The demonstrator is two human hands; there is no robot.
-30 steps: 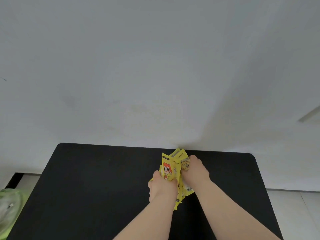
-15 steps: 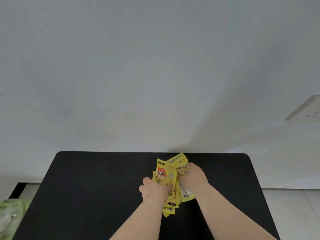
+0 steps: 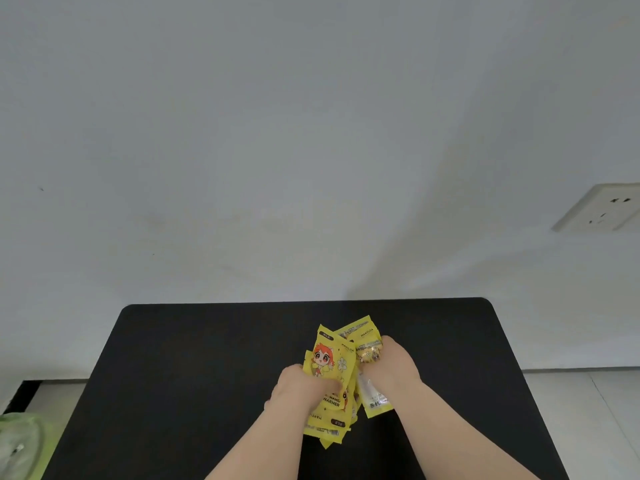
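1. Bundle of yellow hand-warmer packets (image 3: 331,363) is over the middle of the black table (image 3: 194,375), fanned rather than squared up.
2. Left hand (image 3: 302,388) grips the bundle's left side, thumb laid across the front packet (cartoon face towards the camera).
3. Right hand (image 3: 394,367) clasps the right side, fingers curled round the rear packets.
4. Most fingertips are hidden behind the packets. Packet count not readable. Cannot tell whether the bundle's lower edge touches the table.
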